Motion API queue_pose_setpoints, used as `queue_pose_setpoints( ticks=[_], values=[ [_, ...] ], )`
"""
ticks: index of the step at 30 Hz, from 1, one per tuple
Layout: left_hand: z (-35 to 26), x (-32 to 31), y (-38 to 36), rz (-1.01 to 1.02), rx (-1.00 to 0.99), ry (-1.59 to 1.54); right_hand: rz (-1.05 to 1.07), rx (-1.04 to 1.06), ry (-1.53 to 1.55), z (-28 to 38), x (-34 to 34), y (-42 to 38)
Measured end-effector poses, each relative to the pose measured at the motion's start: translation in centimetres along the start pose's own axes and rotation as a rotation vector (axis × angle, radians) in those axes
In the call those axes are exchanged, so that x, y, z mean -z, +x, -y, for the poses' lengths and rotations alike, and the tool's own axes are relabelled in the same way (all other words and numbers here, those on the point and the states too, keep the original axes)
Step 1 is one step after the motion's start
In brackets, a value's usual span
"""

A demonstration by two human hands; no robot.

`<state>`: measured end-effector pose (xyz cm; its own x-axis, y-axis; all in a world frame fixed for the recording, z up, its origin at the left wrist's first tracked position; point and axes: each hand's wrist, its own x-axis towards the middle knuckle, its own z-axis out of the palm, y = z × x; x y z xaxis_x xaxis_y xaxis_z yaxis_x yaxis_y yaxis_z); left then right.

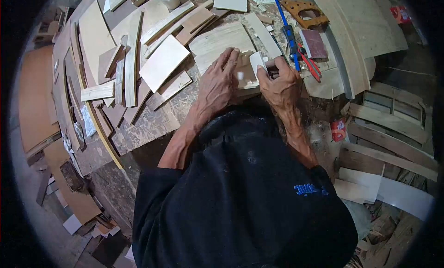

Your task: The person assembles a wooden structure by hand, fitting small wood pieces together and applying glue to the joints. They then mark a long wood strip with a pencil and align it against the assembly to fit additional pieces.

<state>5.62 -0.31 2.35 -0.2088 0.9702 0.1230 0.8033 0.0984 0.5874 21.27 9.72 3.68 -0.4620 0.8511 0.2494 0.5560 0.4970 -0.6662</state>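
Black shirt [240, 198] lower centre; upper centre, my right hand [283, 85] pinches a white piece [256, 61], left hand [218, 83] outstretched, hold unclear, seemingly positioning, next wanting steadiness.

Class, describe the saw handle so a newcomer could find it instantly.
On the workbench, look beyond the right hand. Past the maroon piece lies the saw handle. Unlike its neighbours, it is orange-brown with a grip hole through it.
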Motion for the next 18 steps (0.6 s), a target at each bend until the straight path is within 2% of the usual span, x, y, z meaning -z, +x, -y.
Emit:
queue_pose_setpoints(
  ticks=[10,18],
  values=[
    [0.48,-0.07,0.01,-0.007,-0.016,-0.007,0.056,-0.124,0.005,0.43,0.37,-0.03],
    [0.64,-0.25,0.15,-0.026,-0.009,-0.021,0.098,-0.122,-0.056,0.68,0.1,-0.11]
  ],
)
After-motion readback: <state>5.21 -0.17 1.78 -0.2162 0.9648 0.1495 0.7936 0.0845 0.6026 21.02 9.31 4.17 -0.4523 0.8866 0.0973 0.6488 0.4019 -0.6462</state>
